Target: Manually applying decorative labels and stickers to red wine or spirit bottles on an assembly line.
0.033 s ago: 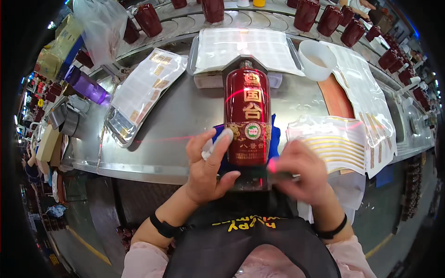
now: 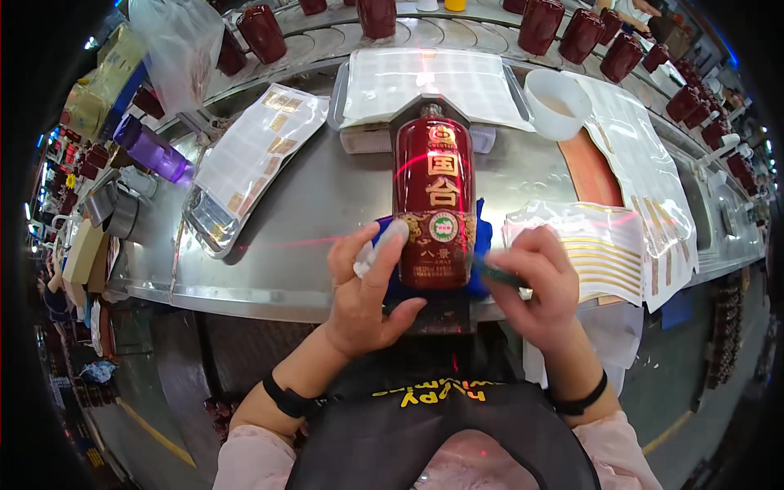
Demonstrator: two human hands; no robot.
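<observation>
A dark red glazed bottle (image 2: pixel 434 188) with gold characters and a round green-and-white emblem lies on its back in front of me, neck pointing away. Under its lower half a blue cloth (image 2: pixel 483 224) shows on both sides. My left hand (image 2: pixel 363 298) is at the bottle's lower left, thumb spread apart, white coverings on its fingertips; the index fingertip rests against the bottle's edge. My right hand (image 2: pixel 539 282) is closed round a slim dark green tool (image 2: pixel 500 273), whose tip is near the bottle's lower right side. What kind of tool it is I cannot tell.
Gold-striped label sheets (image 2: pixel 584 257) lie to the right, by a white bowl (image 2: pixel 558 104). Left stands a tray with a label sheet (image 2: pixel 257 155), beyond it a purple bottle (image 2: pixel 155 151). More label sheets (image 2: pixel 429 82) lie behind. Red bottles (image 2: pixel 261 34) line the curved conveyor.
My right hand has moved slightly up and right, and the green tool shows more clearly. The left hand stays nearly in place at the bottle.
</observation>
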